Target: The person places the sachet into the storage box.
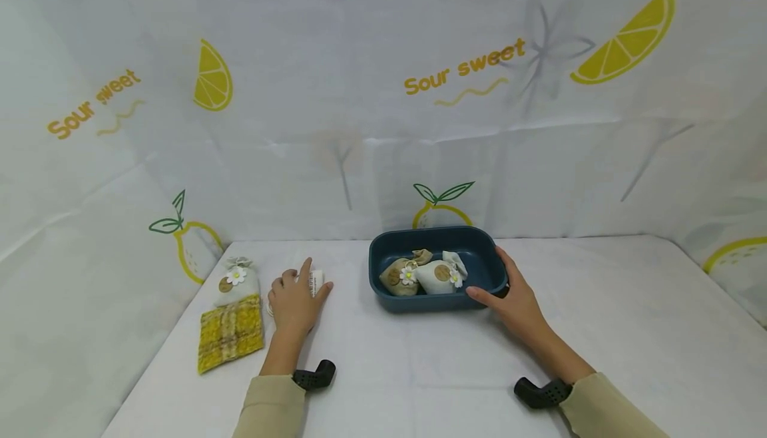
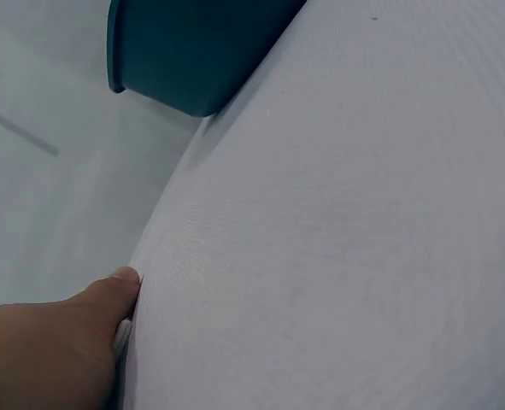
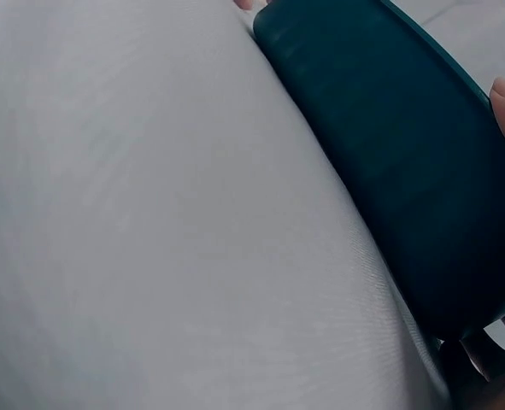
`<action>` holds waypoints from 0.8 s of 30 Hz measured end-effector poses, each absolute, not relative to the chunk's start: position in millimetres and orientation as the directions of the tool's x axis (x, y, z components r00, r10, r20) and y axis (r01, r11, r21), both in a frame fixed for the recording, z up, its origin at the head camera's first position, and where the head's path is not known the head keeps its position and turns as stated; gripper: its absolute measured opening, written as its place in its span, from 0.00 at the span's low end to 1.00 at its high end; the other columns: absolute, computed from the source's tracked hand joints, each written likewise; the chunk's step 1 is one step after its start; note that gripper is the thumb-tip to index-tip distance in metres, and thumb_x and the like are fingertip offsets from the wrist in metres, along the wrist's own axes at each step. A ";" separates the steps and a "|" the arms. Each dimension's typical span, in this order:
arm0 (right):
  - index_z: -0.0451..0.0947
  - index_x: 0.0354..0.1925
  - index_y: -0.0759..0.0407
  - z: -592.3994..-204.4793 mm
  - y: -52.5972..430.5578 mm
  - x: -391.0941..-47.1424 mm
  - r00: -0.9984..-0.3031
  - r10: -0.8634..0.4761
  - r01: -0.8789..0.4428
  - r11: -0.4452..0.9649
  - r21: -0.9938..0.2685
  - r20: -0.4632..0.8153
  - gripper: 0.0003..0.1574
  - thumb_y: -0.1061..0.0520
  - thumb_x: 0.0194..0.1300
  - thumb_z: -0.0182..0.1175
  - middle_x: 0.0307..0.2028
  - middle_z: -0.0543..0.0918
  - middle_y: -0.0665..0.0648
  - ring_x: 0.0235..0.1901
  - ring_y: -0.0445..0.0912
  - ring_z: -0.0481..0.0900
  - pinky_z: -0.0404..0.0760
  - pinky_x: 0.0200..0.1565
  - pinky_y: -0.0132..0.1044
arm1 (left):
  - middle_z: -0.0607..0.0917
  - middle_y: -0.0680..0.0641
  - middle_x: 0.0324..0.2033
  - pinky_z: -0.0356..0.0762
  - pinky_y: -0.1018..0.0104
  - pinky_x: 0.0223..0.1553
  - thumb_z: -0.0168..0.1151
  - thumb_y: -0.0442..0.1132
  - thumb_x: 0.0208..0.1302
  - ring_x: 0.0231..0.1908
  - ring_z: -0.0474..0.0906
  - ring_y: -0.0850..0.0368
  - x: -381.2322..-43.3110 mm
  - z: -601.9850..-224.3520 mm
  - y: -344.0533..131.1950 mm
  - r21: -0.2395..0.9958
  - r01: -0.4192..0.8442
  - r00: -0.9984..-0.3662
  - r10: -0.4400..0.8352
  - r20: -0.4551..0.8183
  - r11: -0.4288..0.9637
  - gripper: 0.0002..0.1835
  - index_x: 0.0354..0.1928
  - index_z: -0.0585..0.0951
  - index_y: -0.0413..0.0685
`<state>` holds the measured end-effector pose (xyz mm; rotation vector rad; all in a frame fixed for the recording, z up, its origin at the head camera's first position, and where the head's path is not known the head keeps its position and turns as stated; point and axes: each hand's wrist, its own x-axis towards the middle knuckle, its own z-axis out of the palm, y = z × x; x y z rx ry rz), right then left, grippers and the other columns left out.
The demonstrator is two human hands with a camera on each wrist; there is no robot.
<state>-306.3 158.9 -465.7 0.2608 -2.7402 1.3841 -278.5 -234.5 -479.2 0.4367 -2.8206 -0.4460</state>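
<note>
My left hand (image 1: 296,301) lies over a small white object with dark print (image 1: 316,281) on the table, its fingers and thumb around it. Most of that object is hidden under the hand. In the left wrist view the thumb (image 2: 107,299) reaches down to the cloth, a white edge beneath it. A dark blue plastic basin (image 1: 395,303) stands at the back of the table. My right hand (image 1: 521,301) grips its right end, thumb at the front rim. Inside, a beige drawstring sachet (image 1: 391,278) and a white one (image 1: 433,278) lie side by side, each with a daisy.
Left of my left hand lies another white sachet with a daisy (image 1: 244,291). A yellow plaid cloth square (image 1: 230,335) lies just in front of it. A white cloth covers the table (image 1: 419,371), and a lemon-print sheet (image 1: 287,125) hangs behind.
</note>
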 end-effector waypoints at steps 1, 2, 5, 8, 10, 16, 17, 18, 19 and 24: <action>0.39 0.82 0.54 -465.6 158.9 -306.0 -0.984 -0.123 -0.176 0.582 -0.794 0.128 0.67 0.39 0.62 0.69 0.80 0.49 0.67 0.78 0.68 0.50 0.57 0.71 0.70 | 0.72 0.31 0.65 0.65 0.35 0.64 0.62 0.59 0.68 0.64 0.67 0.28 -279.1 -479.3 -234.1 0.330 -0.236 -0.924 -0.316 0.213 0.914 0.41 0.78 0.62 0.54; 0.39 0.82 0.54 -465.3 158.8 -305.5 -0.984 -0.123 -0.175 0.580 -0.795 0.127 0.67 0.39 0.62 0.69 0.80 0.49 0.67 0.78 0.68 0.50 0.57 0.71 0.70 | 0.73 0.32 0.64 0.67 0.36 0.62 0.63 0.58 0.68 0.63 0.69 0.29 -279.8 -479.6 -233.9 0.324 -0.219 -0.925 -0.301 0.230 0.920 0.40 0.77 0.63 0.56; 0.39 0.82 0.53 -464.6 158.7 -304.6 -0.984 -0.125 -0.175 0.580 -0.795 0.125 0.67 0.38 0.62 0.69 0.80 0.49 0.67 0.78 0.68 0.50 0.57 0.71 0.70 | 0.76 0.34 0.62 0.76 0.40 0.55 0.66 0.52 0.68 0.57 0.77 0.34 -281.1 -480.5 -233.3 0.334 -0.135 -0.927 -0.238 0.289 0.933 0.35 0.75 0.67 0.59; 0.39 0.82 0.53 -464.3 159.0 -304.6 -0.984 -0.126 -0.176 0.577 -0.798 0.126 0.67 0.39 0.62 0.69 0.80 0.49 0.67 0.78 0.67 0.50 0.57 0.71 0.70 | 0.78 0.38 0.60 0.82 0.46 0.44 0.66 0.45 0.69 0.45 0.83 0.41 -281.9 -480.6 -232.6 0.361 -0.038 -0.933 -0.162 0.320 0.932 0.29 0.71 0.72 0.61; 0.39 0.82 0.53 -464.5 159.4 -305.1 -0.984 -0.127 -0.176 0.575 -0.799 0.125 0.67 0.39 0.62 0.69 0.80 0.49 0.67 0.78 0.67 0.50 0.56 0.71 0.71 | 0.79 0.40 0.58 0.81 0.52 0.34 0.66 0.42 0.69 0.35 0.82 0.46 -281.9 -479.8 -232.2 0.385 0.013 -0.937 -0.123 0.328 0.923 0.26 0.68 0.74 0.59; 0.38 0.82 0.53 -465.0 160.2 -306.1 -0.983 -0.132 -0.182 0.577 -0.796 0.129 0.67 0.38 0.63 0.68 0.80 0.49 0.67 0.78 0.68 0.50 0.56 0.71 0.72 | 0.82 0.40 0.46 0.72 0.61 0.25 0.65 0.41 0.69 0.24 0.73 0.54 -282.5 -475.3 -230.9 0.450 0.034 -0.937 -0.128 0.324 0.893 0.23 0.63 0.71 0.53; 0.38 0.82 0.53 -465.1 160.3 -306.2 -0.983 -0.131 -0.183 0.578 -0.795 0.130 0.67 0.38 0.63 0.68 0.80 0.49 0.67 0.78 0.68 0.50 0.56 0.71 0.72 | 0.83 0.41 0.45 0.73 0.61 0.27 0.65 0.42 0.69 0.25 0.75 0.54 -283.0 -474.9 -230.7 0.462 0.025 -0.937 -0.139 0.320 0.887 0.23 0.63 0.71 0.53; 0.38 0.82 0.53 -465.4 160.4 -306.4 -0.983 -0.131 -0.182 0.579 -0.795 0.130 0.67 0.38 0.63 0.68 0.80 0.49 0.67 0.78 0.68 0.50 0.56 0.71 0.72 | 0.84 0.41 0.45 0.73 0.61 0.28 0.65 0.42 0.69 0.27 0.76 0.53 -283.4 -474.2 -230.5 0.476 0.021 -0.938 -0.147 0.313 0.879 0.23 0.63 0.71 0.53; 0.39 0.82 0.53 -465.6 160.4 -306.4 -0.983 -0.130 -0.182 0.579 -0.795 0.131 0.67 0.38 0.63 0.68 0.80 0.49 0.67 0.78 0.68 0.50 0.56 0.71 0.71 | 0.85 0.42 0.44 0.74 0.61 0.29 0.64 0.42 0.70 0.29 0.77 0.53 -283.9 -473.8 -230.3 0.489 0.019 -0.939 -0.152 0.309 0.872 0.22 0.62 0.71 0.53; 0.39 0.82 0.54 -466.0 159.8 -306.4 -0.983 -0.130 -0.183 0.573 -0.799 0.132 0.67 0.39 0.62 0.69 0.80 0.49 0.67 0.78 0.67 0.49 0.56 0.71 0.71 | 0.87 0.43 0.41 0.76 0.64 0.30 0.62 0.45 0.73 0.33 0.80 0.55 -283.7 -467.1 -227.2 0.593 0.023 -0.941 -0.182 0.285 0.805 0.16 0.58 0.74 0.52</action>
